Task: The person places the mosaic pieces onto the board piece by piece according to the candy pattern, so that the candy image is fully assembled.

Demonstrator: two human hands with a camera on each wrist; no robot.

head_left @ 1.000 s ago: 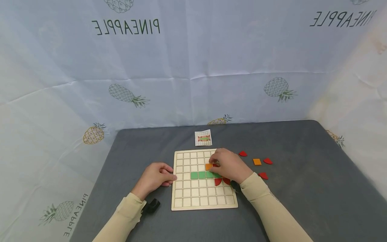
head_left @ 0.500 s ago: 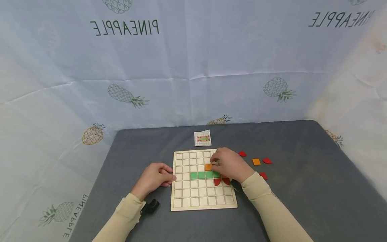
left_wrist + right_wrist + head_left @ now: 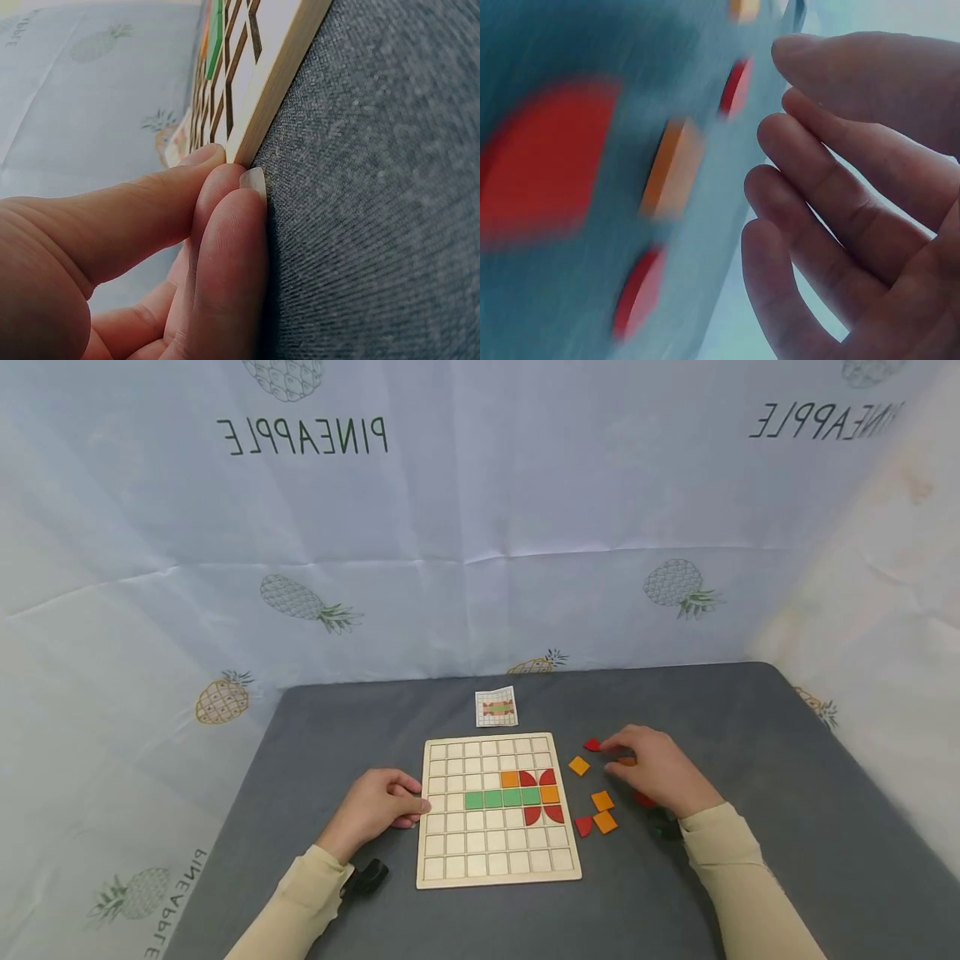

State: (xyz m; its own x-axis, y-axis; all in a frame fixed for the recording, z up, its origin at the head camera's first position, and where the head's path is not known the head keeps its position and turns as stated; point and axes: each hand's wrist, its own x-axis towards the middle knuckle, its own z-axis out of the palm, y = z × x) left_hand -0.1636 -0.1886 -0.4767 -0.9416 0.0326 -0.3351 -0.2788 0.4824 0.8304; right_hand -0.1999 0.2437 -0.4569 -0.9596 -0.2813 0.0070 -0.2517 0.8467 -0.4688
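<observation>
My left hand (image 3: 380, 802) pinches the left edge of a wooden grid board (image 3: 497, 864); in the left wrist view the thumb and index fingertips meet at the board's corner edge (image 3: 259, 105). Set in the grid are a row of green squares (image 3: 492, 798), orange squares (image 3: 510, 780) and several red quarter-circle pieces (image 3: 553, 814) towards the right side. My right hand (image 3: 656, 768) hovers over loose pieces right of the board, fingers relaxed and holding nothing. Below it in the right wrist view lie an orange square (image 3: 672, 169) and red pieces (image 3: 551, 161), blurred.
More loose orange squares (image 3: 602, 800) and a red piece (image 3: 584, 826) lie beside the board's right edge. Behind the board is a small pattern card (image 3: 497, 707). Grey cloth (image 3: 360, 718) covers the table, and a pineapple-print curtain (image 3: 465, 610) hangs behind.
My right hand has left the board and moved right over the loose pieces, uncovering red quarter-circles and an orange square in the grid. The left hand keeps its hold on the board.
</observation>
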